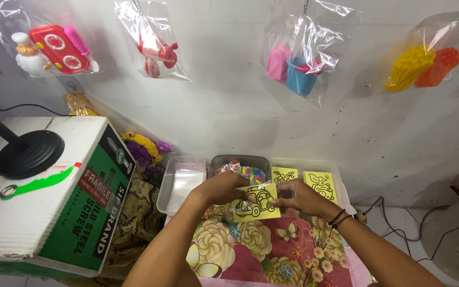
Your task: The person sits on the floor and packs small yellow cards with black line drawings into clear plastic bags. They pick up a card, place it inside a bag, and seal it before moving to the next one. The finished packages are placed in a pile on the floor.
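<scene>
Up on the white wall, clear plastic bags hang in a row: one with a red toy stove and a chef figure (49, 49), one with red toy scissors (156, 53), one with pink and blue cups (293, 66), one with yellow and orange moulded toys (423, 66). Far left, a green-and-white cardboard box (75, 212) carries a black round stand base (27, 153) and a green plastic strip (41, 183). Below, a floral cloth (261, 250).
</scene>
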